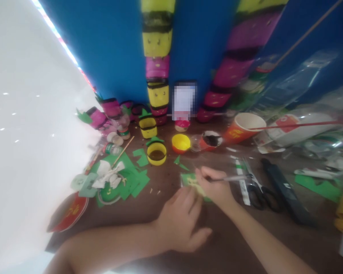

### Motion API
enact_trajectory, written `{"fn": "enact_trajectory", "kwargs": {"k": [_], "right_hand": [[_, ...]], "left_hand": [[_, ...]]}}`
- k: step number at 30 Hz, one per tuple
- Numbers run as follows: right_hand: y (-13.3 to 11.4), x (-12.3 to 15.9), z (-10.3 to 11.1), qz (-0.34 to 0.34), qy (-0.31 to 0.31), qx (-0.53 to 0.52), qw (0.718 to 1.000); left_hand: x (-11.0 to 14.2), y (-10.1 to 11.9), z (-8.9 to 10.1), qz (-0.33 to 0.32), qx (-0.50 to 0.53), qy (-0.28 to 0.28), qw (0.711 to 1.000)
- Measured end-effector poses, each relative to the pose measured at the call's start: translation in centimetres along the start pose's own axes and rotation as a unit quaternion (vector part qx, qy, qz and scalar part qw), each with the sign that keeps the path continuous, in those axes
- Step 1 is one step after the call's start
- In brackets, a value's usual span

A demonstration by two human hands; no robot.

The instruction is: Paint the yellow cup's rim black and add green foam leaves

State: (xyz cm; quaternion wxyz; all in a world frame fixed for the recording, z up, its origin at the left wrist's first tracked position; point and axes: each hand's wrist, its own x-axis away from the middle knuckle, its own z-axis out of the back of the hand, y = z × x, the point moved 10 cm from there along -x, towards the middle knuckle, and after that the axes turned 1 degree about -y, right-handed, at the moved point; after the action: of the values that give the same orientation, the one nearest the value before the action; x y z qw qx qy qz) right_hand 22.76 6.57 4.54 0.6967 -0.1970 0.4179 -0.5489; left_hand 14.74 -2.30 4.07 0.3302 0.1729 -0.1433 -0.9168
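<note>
My right hand is closed around a slim pen, whose long end points right. It is over a piece of green paper on the brown table. On that paper lies a pale yellow cutout, partly covered by my hands. My left hand rests flat at the near edge of the paper, fingertips on the cutout and thumb stretched out. Fingers hide the pen's tip. Just beyond are small green scraps and a yellow cup with an orange outside.
To the right lie scissors, a white marker and a black flat case. Green sheets with a tape roll are at left. Behind stand yellow cups, a red paper cup and stacked painted cups.
</note>
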Motion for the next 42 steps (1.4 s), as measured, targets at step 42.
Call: {"fn": "enact_trajectory", "kwargs": {"k": [42], "right_hand": [[0.17,0.04,0.04,-0.008,-0.002,-0.01,1.0]], "left_hand": [[-0.04,0.04,0.08,-0.003,-0.001,0.006,1.0]]}}
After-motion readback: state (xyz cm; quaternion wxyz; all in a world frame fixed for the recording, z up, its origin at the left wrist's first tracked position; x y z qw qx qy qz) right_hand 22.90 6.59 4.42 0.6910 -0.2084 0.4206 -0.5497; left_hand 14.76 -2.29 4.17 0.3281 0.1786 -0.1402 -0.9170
